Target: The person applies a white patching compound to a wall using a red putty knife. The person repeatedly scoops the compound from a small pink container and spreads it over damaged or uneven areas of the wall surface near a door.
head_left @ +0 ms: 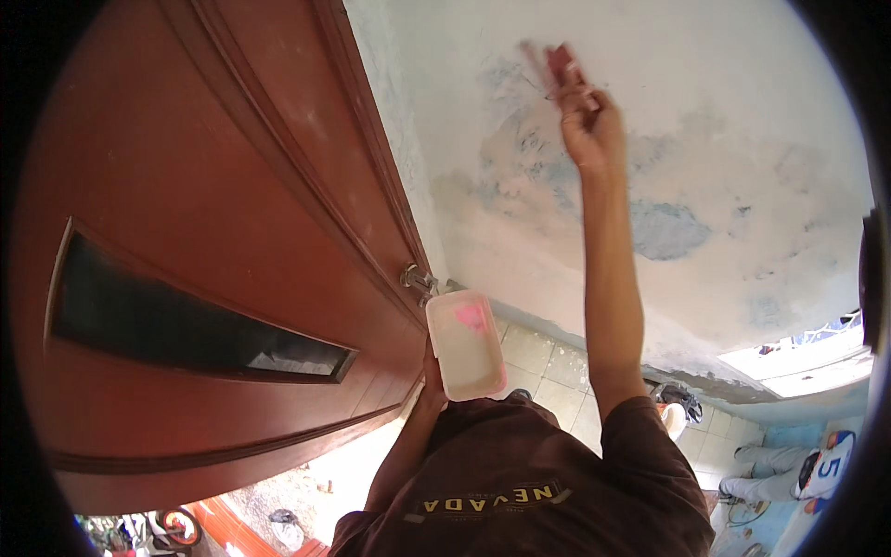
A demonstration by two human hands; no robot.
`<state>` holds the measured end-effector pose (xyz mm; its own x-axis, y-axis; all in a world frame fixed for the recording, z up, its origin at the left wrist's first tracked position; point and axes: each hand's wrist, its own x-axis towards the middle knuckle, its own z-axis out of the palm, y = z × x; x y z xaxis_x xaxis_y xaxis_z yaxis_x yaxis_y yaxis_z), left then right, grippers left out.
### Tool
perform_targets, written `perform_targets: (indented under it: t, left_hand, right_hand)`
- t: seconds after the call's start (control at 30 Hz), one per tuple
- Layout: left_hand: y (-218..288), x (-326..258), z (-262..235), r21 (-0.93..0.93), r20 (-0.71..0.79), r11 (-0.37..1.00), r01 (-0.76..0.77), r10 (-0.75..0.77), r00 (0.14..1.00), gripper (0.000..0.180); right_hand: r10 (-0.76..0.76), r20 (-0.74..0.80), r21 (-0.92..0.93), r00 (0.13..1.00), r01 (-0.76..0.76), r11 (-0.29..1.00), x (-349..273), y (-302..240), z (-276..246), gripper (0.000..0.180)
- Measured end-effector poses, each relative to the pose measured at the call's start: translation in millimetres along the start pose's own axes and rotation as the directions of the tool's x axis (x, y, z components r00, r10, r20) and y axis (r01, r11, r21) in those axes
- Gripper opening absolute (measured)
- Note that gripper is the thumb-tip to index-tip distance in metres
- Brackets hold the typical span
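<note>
At the top centre, the right hand (587,116) clenches a red-handled scraper (560,63), its long axis tilting up-left against the patchy wall (742,139). At the frame's centre, the left hand (432,381) grasps a pale rectangular tray (464,345), its long side running top to bottom.

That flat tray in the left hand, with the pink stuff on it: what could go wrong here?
The tray is held only at its lower edge by the left hand, so it might tip and drop the pink filler. The right hand works the scraper high on the patchy wall; bits could fall toward the person.
</note>
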<state>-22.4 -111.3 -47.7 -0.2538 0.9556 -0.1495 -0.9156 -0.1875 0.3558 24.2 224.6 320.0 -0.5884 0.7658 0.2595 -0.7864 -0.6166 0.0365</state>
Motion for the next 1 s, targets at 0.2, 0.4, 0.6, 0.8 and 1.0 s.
perform_targets:
  t: [0.2,0.4,0.6,0.8,1.0]
  left_hand:
    - [-3.3,16.3,63.2,-0.057,0.033,0.998,-0.030,0.032,0.999,0.073]
    - [-29.3,29.9,90.1,0.048,-0.031,0.983,-0.175,0.177,0.984,0.068]
    - [-99.1,56.6,80.6,0.064,0.005,0.976,-0.210,0.210,0.978,0.067]
    - [-164.4,59.8,108.0,0.047,-0.053,0.992,-0.120,0.123,0.991,0.070]
    - [-204.2,55.8,162.5,0.113,-0.120,0.983,-0.147,0.161,0.980,0.072]
  right_hand:
    - [0.069,0.130,-0.461,0.989,-0.001,0.887,-118.3,-32.3,-8.6,0.021]
    - [-0.044,-0.226,-0.918,0.973,-0.198,0.345,-244.3,-47.3,-73.2,0.013]
    - [-0.134,-0.220,-0.975,0.966,-0.221,0.008,-295.8,-110.3,-73.2,0.016]
    - [0.046,0.025,-0.827,0.999,0.046,-0.560,-334.3,-146.4,-83.7,0.018]
    - [-0.003,-0.055,-0.726,0.998,-0.042,-0.687,-340.6,-152.0,-110.2,0.016]
